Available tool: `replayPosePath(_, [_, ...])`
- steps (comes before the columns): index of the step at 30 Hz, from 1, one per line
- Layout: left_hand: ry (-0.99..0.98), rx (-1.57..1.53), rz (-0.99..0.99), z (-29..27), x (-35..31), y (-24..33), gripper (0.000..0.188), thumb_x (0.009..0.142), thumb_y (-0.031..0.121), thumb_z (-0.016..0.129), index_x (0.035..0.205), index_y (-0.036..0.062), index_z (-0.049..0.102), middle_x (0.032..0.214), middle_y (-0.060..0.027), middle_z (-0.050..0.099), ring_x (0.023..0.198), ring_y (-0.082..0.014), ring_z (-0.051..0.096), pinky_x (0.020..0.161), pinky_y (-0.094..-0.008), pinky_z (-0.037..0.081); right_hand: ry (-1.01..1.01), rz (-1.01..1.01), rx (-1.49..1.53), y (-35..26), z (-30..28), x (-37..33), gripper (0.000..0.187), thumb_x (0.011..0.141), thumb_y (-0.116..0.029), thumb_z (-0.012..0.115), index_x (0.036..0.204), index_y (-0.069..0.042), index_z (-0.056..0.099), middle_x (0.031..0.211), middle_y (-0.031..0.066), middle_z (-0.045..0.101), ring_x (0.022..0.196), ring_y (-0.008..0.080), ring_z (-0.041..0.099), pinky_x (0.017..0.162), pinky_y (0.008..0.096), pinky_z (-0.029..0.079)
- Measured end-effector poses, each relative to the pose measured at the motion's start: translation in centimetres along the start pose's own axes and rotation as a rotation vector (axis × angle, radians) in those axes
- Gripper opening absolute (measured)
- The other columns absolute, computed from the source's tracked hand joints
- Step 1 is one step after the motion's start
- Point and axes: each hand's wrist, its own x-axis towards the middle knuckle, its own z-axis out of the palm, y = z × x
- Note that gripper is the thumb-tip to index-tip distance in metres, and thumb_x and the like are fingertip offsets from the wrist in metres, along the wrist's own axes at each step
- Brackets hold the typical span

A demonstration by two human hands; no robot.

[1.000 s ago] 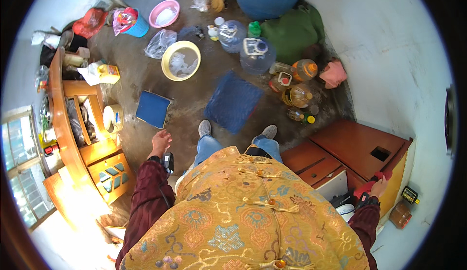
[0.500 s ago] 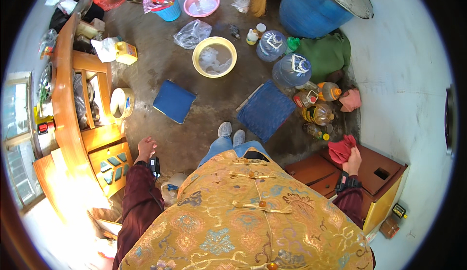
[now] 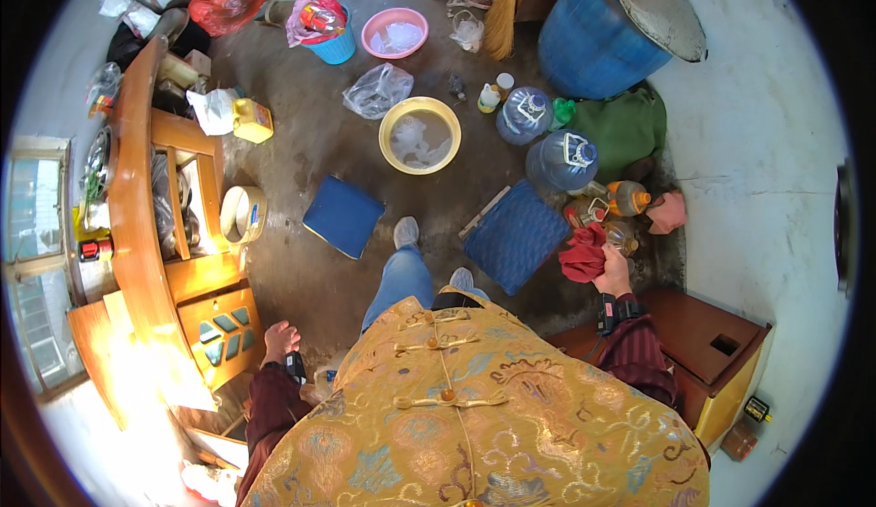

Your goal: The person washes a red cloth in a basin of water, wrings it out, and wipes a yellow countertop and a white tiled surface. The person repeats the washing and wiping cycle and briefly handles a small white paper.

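Observation:
My right hand [image 3: 615, 272] grips a crumpled dark red cloth [image 3: 581, 253]. It hangs in the air between the woven blue mat [image 3: 516, 238] and the oil bottles, partly hiding some of these. Low on the left, my left hand [image 3: 280, 341] hangs beside the wooden cabinet's paned door [image 3: 219, 334], fingers loosely bent and apart, with nothing seen in it. Ahead on the floor stands a yellow basin [image 3: 384, 130] of cloudy, sudsy water. A plain blue pad [image 3: 344, 216] lies left of my feet.
A brown cabinet [image 3: 675, 329] stands at my right, a tall wooden one [image 3: 137, 197] at my left. Large water jugs [image 3: 562, 162] and an orange-capped oil bottle [image 3: 628, 198] line the right side. Farther off are a blue barrel [image 3: 589, 37], a broom [image 3: 504, 14] and a pink basin [image 3: 425, 40].
My right hand has carried the red cloth left and forward, off the brown cabinet. My left foot has stepped ahead of the right. My left hand now appears lower in view.

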Motion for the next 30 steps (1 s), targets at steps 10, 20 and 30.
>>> replayPosePath(10, [-0.098,0.323,0.086,-0.1,14.7,14.3,0.043,0.098,0.024,0.054,0.140,0.0192,0.048,0.108,-0.0069,0.067,0.095,-0.0251,0.065,0.068,-0.0484,0.049,-0.012,0.160,0.088,2.2,11.1,4.7,0.036,0.098,-0.007,0.047,0.134,-0.004,0.054,0.129,0.0129,0.062,0.119,0.0310,0.060,0.106,0.0487,0.045])
replayPosePath(20, [-0.347,0.376,0.449,14.4,16.0,42.3,0.046,0.094,0.021,0.064,0.138,0.0129,0.052,0.119,-0.0031,0.068,0.101,-0.0169,0.067,0.076,-0.0353,0.053,-0.139,0.123,-0.029,4.4,29.8,14.3,0.050,0.080,0.012,0.052,0.129,0.001,0.053,0.118,0.0138,0.064,0.110,0.0299,0.064,0.098,0.0459,0.052])
replayPosePath(30, [-0.503,0.437,0.448,29.1,9.2,49.7,0.043,0.095,0.016,0.066,0.135,0.0088,0.056,0.119,-0.0075,0.069,0.098,-0.0176,0.068,0.076,-0.0314,0.054,-0.136,0.266,-0.077,9.7,38.2,24.3,0.037,0.076,0.010,0.068,0.112,0.004,0.060,0.105,0.0147,0.067,0.090,0.0264,0.069,0.084,0.0421,0.057])
